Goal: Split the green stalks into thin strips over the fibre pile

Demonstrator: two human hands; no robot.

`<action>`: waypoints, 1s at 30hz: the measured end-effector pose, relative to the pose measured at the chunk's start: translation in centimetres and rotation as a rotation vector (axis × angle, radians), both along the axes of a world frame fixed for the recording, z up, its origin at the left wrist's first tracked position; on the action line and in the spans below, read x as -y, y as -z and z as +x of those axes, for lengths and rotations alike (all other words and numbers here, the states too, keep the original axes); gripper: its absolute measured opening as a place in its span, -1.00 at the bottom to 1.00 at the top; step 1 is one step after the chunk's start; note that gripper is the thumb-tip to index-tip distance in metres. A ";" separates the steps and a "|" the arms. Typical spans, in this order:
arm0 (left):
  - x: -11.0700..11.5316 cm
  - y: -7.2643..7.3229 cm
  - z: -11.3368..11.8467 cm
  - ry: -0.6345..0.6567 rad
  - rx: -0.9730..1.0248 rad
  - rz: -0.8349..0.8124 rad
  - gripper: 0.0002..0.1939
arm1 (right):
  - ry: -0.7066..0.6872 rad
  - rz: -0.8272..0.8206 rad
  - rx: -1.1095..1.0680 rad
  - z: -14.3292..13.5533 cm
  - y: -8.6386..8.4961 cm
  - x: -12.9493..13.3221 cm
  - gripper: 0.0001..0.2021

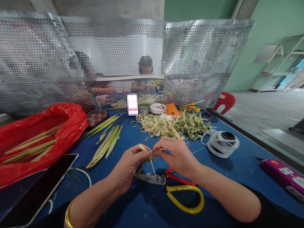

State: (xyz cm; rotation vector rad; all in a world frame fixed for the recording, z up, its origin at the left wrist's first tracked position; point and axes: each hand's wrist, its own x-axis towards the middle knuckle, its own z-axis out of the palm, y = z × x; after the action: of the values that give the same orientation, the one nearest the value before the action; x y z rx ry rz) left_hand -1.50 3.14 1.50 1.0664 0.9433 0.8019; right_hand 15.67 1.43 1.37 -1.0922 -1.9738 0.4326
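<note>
My left hand (129, 164) pinches a narrow pale green leaf strip (143, 148) between thumb and forefinger. Its strands meet in a small knot-like bit at the fingertips, and a thin end hangs down. Close against it, my right hand (175, 155) is closed on another thin end of the same leaf strip. A pair of scissors (152, 179) with one red and one yellow handle lies on the blue table under both hands. Past my left hand lie several long leaves (105, 148). Beyond my right hand spreads a heap of leaf scraps (171, 126).
At left are a red plastic bag (76, 114) of leaves, a dark tablet (35, 190) and a checked pouch (97, 118). A lit phone (132, 104) leans on the perforated metal screen (118, 47). To the right are a white string spool (223, 144) and a purple tool (282, 177). People sit behind the screen.
</note>
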 end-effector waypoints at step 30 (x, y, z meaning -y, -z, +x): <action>-0.4 0.2 -0.4 0.058 -0.252 0.157 -0.74 | 0.167 0.234 0.275 -0.7 1.6 0.0 -0.83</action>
State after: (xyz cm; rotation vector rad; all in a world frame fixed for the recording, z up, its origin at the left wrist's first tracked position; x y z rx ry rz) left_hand -1.91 3.52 1.31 1.3486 1.0687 0.7131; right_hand 14.92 1.44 -0.20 -1.2009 -2.0844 -0.0410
